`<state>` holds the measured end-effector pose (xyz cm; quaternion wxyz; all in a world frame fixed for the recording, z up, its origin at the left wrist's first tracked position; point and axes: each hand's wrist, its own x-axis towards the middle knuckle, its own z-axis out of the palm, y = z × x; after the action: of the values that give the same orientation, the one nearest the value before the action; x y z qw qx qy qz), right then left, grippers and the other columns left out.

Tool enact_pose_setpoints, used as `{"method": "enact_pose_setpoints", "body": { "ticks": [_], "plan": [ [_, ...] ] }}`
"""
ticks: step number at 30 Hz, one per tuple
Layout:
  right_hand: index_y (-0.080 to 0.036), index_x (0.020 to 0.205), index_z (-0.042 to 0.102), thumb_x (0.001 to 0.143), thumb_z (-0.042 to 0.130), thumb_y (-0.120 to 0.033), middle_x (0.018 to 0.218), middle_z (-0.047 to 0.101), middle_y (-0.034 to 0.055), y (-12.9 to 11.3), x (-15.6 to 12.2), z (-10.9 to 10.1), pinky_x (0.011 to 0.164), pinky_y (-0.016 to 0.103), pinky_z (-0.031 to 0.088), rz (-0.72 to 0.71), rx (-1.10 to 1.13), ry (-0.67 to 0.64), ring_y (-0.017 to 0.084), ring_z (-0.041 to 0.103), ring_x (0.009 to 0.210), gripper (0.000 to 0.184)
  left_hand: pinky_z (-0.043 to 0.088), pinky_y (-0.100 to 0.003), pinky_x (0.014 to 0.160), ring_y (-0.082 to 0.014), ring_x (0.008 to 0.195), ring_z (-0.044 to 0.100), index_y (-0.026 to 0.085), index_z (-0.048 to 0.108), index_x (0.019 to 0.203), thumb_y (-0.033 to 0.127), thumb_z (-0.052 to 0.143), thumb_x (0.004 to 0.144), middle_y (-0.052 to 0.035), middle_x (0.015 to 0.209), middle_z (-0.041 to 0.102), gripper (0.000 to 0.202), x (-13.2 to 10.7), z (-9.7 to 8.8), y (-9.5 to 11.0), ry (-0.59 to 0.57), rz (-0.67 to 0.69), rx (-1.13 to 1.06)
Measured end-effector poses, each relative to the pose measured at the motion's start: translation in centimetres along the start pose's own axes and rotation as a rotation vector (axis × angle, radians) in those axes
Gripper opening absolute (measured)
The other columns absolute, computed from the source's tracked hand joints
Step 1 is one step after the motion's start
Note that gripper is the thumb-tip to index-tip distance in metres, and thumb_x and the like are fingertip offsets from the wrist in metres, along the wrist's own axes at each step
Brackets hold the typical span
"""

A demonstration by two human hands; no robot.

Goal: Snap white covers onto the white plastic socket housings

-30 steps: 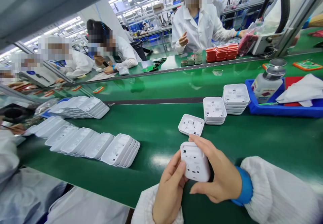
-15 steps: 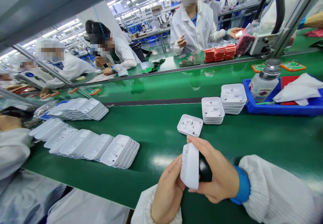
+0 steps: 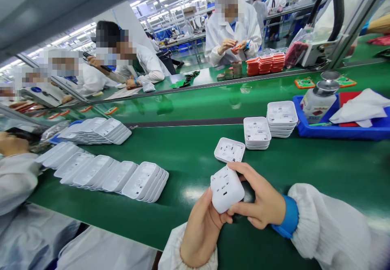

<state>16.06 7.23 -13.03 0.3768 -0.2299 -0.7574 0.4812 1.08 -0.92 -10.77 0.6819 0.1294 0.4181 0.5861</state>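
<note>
Both hands hold one white plastic socket housing (image 3: pixel 226 188) just above the green belt (image 3: pixel 189 156), its slotted face turned up toward me. My left hand (image 3: pixel 201 229) grips it from below and the left. From the right, my right hand (image 3: pixel 258 203) wraps round it, thumb on its near edge, a blue band at the wrist. A single white cover (image 3: pixel 229 150) lies open side up on the belt right behind the housing.
Two short stacks of white covers (image 3: pixel 256 132) (image 3: pixel 282 118) stand behind, beside a blue tray (image 3: pixel 341 131) with a bottle and cloths. Overlapping rows of long white shells (image 3: pixel 115 175) lie at left. People in white coats work across the far belt and at my left.
The housing has been turned in my hands: flat a second ago, edge-on half a second ago, now its slotted face is up and it sits slightly higher and to the left.
</note>
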Motion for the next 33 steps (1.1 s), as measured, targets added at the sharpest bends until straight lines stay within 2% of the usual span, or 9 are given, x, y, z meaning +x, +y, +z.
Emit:
{"method": "enact_pose_setpoints", "body": {
  "ticks": [8,12,14,16,19,21,25,33],
  "plan": [
    [-0.018,0.128,0.039,0.076,0.064,-0.033,0.125,0.043,0.0114,-0.1,0.2,0.0,0.087,0.038,0.045,0.003,0.029,-0.021,0.027,0.048,0.107,0.059,0.053,-0.025,0.055,-0.0153,0.069,0.061,0.014,0.063,0.104,0.036,0.053,0.088,-0.0083,0.088,0.067,0.029,0.1,-0.3,-0.1,-0.022,0.018,-0.038],
    [-0.018,0.129,0.039,0.076,0.062,-0.030,0.126,0.043,0.0119,-0.3,0.3,-0.1,0.086,0.037,0.046,-0.013,0.014,-0.036,0.027,0.048,0.107,0.059,0.053,-0.026,0.052,-0.0175,0.073,0.062,0.017,0.058,0.116,0.038,0.053,0.087,-0.0100,0.098,0.067,0.035,-0.1,-0.3,-0.1,-0.062,0.039,0.003],
    [-0.018,0.130,0.039,0.076,0.060,-0.029,0.127,0.043,0.0122,-0.4,0.2,-0.1,0.085,0.037,0.046,-0.027,0.002,-0.039,0.027,0.048,0.108,0.058,0.055,-0.028,0.059,-0.0193,0.081,0.063,0.021,0.053,0.124,0.036,0.056,0.086,-0.0103,0.106,0.066,0.041,-0.3,-0.2,-0.3,-0.049,0.071,0.044],
    [-0.018,0.132,0.037,0.076,0.059,-0.026,0.126,0.045,0.0116,-0.5,0.1,-0.1,0.084,0.037,0.047,-0.022,-0.022,-0.040,0.027,0.050,0.105,0.060,0.054,-0.030,0.077,-0.0212,0.097,0.062,0.025,0.049,0.128,0.030,0.063,0.082,-0.0082,0.115,0.063,0.049,-0.5,-0.2,-0.7,0.010,0.126,0.108],
    [-0.020,0.135,0.034,0.073,0.057,-0.022,0.123,0.047,0.0096,-0.5,0.0,-0.1,0.079,0.036,0.049,-0.008,-0.057,-0.040,0.024,0.055,0.091,0.066,0.043,-0.030,0.099,-0.0221,0.119,0.050,0.028,0.049,0.129,0.023,0.069,0.077,-0.0048,0.122,0.061,0.056,-0.6,-0.2,-1.3,0.100,0.209,0.249],
    [-0.020,0.136,0.034,0.071,0.055,-0.019,0.125,0.046,0.0090,-0.5,-0.1,0.0,0.077,0.035,0.049,-0.019,-0.065,-0.035,0.022,0.055,0.087,0.068,0.040,-0.031,0.102,-0.0227,0.122,0.048,0.028,0.051,0.128,0.024,0.070,0.077,-0.0045,0.125,0.059,0.054,-0.5,-0.3,-1.6,0.121,0.236,0.342],
    [-0.019,0.136,0.034,0.068,0.053,-0.015,0.130,0.042,0.0098,-0.5,-0.1,0.1,0.078,0.035,0.049,-0.056,-0.059,-0.033,0.024,0.053,0.098,0.071,0.038,-0.031,0.103,-0.0229,0.122,0.047,0.027,0.053,0.126,0.028,0.069,0.077,-0.0045,0.127,0.057,0.051,-0.4,-0.2,-1.5,0.138,0.254,0.443],
    [-0.019,0.134,0.036,0.070,0.055,-0.013,0.125,0.043,0.0107,-0.1,0.1,0.2,0.077,0.033,0.050,-0.072,-0.053,-0.037,0.026,0.050,0.103,0.067,0.033,-0.032,0.105,-0.0245,0.122,0.045,0.026,0.055,0.124,0.030,0.060,0.083,-0.0052,0.128,0.055,0.042,-0.7,-0.4,-1.6,0.130,0.332,0.585]
  ]
}}
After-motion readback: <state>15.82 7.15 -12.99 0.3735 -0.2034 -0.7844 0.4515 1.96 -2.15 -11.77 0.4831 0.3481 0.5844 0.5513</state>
